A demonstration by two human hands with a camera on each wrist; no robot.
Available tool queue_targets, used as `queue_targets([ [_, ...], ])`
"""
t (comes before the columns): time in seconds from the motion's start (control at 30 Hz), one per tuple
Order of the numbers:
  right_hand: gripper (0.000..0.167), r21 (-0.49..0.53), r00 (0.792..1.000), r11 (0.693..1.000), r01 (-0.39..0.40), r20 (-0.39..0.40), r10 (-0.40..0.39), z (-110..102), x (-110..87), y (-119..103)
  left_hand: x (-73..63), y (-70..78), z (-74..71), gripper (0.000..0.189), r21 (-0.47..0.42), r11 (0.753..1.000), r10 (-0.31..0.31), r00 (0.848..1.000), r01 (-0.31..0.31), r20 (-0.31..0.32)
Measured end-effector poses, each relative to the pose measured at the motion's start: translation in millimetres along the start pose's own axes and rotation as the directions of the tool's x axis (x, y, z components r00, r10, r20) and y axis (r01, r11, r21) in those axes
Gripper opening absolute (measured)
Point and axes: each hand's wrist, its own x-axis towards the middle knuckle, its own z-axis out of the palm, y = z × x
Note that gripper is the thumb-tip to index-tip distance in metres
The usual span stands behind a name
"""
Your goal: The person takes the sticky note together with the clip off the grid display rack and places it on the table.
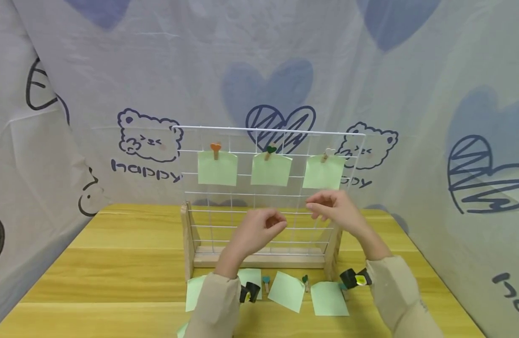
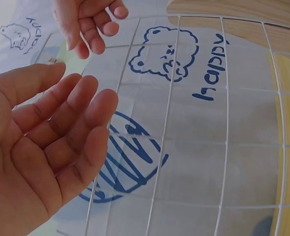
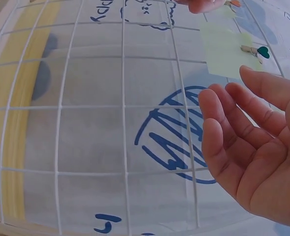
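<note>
A white wire grid (image 1: 242, 211) stands upright in a wooden base (image 1: 259, 261). Along its upper part hang three light green paper notes, the left one (image 1: 217, 170) under an orange heart clothespin (image 1: 215, 150), the middle one (image 1: 271, 171) under a dark green heart clothespin (image 1: 269, 152), the right one (image 1: 323, 172) under a white heart clothespin (image 1: 327, 154). My left hand (image 1: 255, 230), fingers loosely bent and holding nothing, is in front of the grid's middle. Just below the right note is my right hand (image 1: 333, 209), likewise holding nothing, its fingers relaxed.
On the wooden table (image 1: 115, 263), in front of the base, lie several more green notes (image 1: 286, 291). Between them are a teal heart clothespin (image 1: 266, 283) and a green heart clothespin (image 1: 305, 282). A printed cloth (image 1: 191, 70) hangs behind and at both sides.
</note>
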Motion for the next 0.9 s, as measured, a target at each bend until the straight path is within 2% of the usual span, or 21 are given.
queue_targets([
  [0.13,0.018,-0.003,1.000,1.000,0.021,-0.017,-0.021,-5,2.8,-2,6.6,4.6,1.6,0.011,0.003,1.000,0.007,0.999,-0.007,-0.048],
  [0.27,0.017,-0.007,0.998,0.999,0.050,-0.039,-0.050,-10,5.6,-5,12.0,8.5,3.3,0.010,0.025,1.000,-0.016,0.995,0.019,-0.099],
  [0.47,0.017,-0.021,0.995,0.998,0.061,-0.073,-0.062,-18,9.5,-9,19.3,18.9,2.4,0.011,0.040,0.998,-0.053,0.994,0.057,-0.096],
  [0.7,0.018,-0.035,0.992,0.998,0.055,-0.112,-0.059,-27,13.7,-12,27.7,27.3,-1.0,0.011,0.064,0.998,-0.005,0.995,0.012,-0.103],
  [0.9,0.019,-0.037,0.986,0.997,0.062,-0.150,-0.067,-35,16.9,-16,34.4,33.2,-4.2,0.012,0.060,0.998,0.003,0.994,0.004,-0.111],
])
